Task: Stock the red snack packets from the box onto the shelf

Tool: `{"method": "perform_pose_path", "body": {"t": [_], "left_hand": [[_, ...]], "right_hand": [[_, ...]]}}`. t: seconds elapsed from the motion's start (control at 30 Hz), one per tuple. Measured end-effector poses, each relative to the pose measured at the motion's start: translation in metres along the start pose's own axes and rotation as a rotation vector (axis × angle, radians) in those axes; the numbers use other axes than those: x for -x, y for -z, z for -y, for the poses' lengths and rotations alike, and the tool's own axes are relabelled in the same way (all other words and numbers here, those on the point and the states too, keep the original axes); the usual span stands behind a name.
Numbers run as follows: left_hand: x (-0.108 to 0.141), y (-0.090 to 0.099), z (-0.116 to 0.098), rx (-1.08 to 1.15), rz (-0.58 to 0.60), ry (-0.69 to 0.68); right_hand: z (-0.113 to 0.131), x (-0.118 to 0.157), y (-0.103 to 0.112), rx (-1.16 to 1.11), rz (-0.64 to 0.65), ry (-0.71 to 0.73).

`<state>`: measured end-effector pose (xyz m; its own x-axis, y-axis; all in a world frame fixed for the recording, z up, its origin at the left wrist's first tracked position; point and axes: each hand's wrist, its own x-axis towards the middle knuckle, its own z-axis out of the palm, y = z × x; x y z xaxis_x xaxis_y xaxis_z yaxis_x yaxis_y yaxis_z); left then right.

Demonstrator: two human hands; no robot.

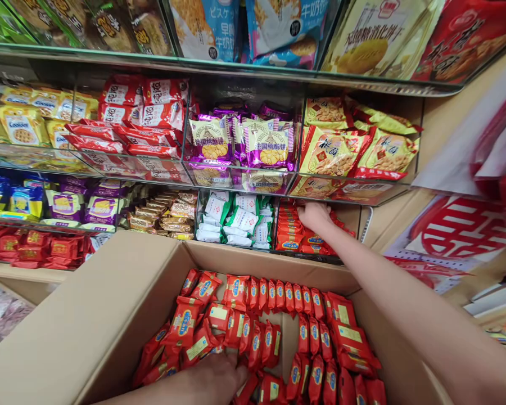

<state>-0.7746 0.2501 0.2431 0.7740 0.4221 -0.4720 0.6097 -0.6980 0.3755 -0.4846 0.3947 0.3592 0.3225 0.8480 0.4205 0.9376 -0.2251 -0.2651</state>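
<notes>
A cardboard box (130, 275) in front of me holds many small red snack packets (237, 289) with blue and yellow labels, most standing in rows. Down among the packets at its near side is my left hand (219, 376), its fingers curled and partly covered, so what they hold is hidden. My right hand (316, 217) reaches over the box into a low shelf compartment. There it touches matching red packets (289, 225) stacked at the left and below. Its fingertips are hidden behind the hand and the shelf edge, so its grip does not show.
White and green packets (242, 218) fill the compartment left of my right hand. Just above it runs a glass shelf edge (337, 190), with yellow and red packets (331, 151) on that shelf. Purple biscuit packets (211, 138) stand beside those. Red and white decorations (468, 228) hang at the right.
</notes>
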Motion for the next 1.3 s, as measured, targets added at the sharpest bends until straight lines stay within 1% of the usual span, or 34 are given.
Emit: {"method": "perform_pose_path", "body": {"t": [0.07, 0.1, 0.13, 0.17, 0.2, 0.23, 0.27, 0.3, 0.33, 0.4, 0.47, 0.53, 0.6, 0.67, 0.7, 0.77, 0.87, 1.0, 1.07, 1.13, 1.23, 1.3], "left_hand": [[-0.002, -0.001, 0.002, -0.067, 0.018, 0.032], [-0.003, -0.001, 0.002, -0.082, 0.030, 0.042], [-0.004, -0.001, 0.002, -0.081, 0.048, 0.046], [-0.004, 0.000, 0.001, -0.082, 0.078, 0.042], [-0.004, 0.002, 0.000, -0.093, 0.115, 0.035], [-0.003, 0.003, -0.001, -0.109, 0.146, 0.025], [-0.002, 0.005, -0.001, -0.127, 0.164, 0.014], [-0.001, 0.006, -0.002, -0.139, 0.165, 0.003], [0.001, 0.008, -0.001, -0.142, 0.151, -0.008], [0.004, 0.014, 0.002, -0.120, 0.098, -0.023], [0.007, 0.023, 0.005, -0.041, 0.031, -0.031], [0.008, 0.034, 0.007, 0.134, -0.048, -0.028], [0.005, 0.043, 0.006, 0.418, -0.174, -0.062], [0.000, 0.046, 0.000, 0.743, -0.348, -0.152], [-0.004, 0.046, -0.003, 0.889, -0.411, -0.184], [-0.010, 0.043, -0.010, 1.104, -0.476, -0.209], [-0.013, 0.038, -0.016, 1.285, -0.511, -0.172], [-0.011, 0.039, -0.017, 1.416, -0.526, -0.117], [-0.010, 0.041, -0.016, 1.454, -0.469, -0.130], [-0.010, 0.040, -0.017, 1.461, -0.403, -0.151], [-0.009, 0.034, -0.022, 1.480, -0.385, -0.154], [-0.008, 0.030, -0.025, 1.487, -0.346, -0.160]], "right_hand": [[0.002, 0.039, 0.014, -0.059, -0.028, 0.145], [0.005, 0.064, 0.019, -0.133, -0.055, 0.319], [0.008, 0.092, 0.023, -0.208, -0.041, 0.468], [0.011, 0.121, 0.025, -0.254, 0.045, 0.593], [0.014, 0.150, 0.024, -0.282, 0.190, 0.703], [0.016, 0.177, 0.022, -0.298, 0.338, 0.766], [0.017, 0.203, 0.017, -0.303, 0.476, 0.793], [0.018, 0.224, 0.012, -0.318, 0.579, 0.776], [0.017, 0.241, 0.005, -0.336, 0.660, 0.749], [0.014, 0.262, -0.007, -0.391, 0.746, 0.655], [0.010, 0.267, -0.017, -0.493, 0.760, 0.511], [0.007, 0.265, -0.023, -0.670, 0.780, 0.325], [0.008, 0.260, -0.026, -0.875, 0.791, 0.157], [0.011, 0.256, -0.026, -1.049, 0.769, 0.038], [0.012, 0.255, -0.025, -1.122, 0.750, -0.009], [0.015, 0.253, -0.020, -1.243, 0.740, -0.090], [0.017, 0.250, -0.011, -1.312, 0.760, -0.152], [0.016, 0.246, -0.005, -1.309, 0.748, -0.167], [0.016, 0.245, -0.005, -1.315, 0.721, -0.188], [0.015, 0.244, -0.007, -1.318, 0.664, -0.227], [0.020, 0.248, -0.009, -1.345, 0.583, -0.294], [0.026, 0.253, -0.009, -1.395, 0.623, -0.298]]}}
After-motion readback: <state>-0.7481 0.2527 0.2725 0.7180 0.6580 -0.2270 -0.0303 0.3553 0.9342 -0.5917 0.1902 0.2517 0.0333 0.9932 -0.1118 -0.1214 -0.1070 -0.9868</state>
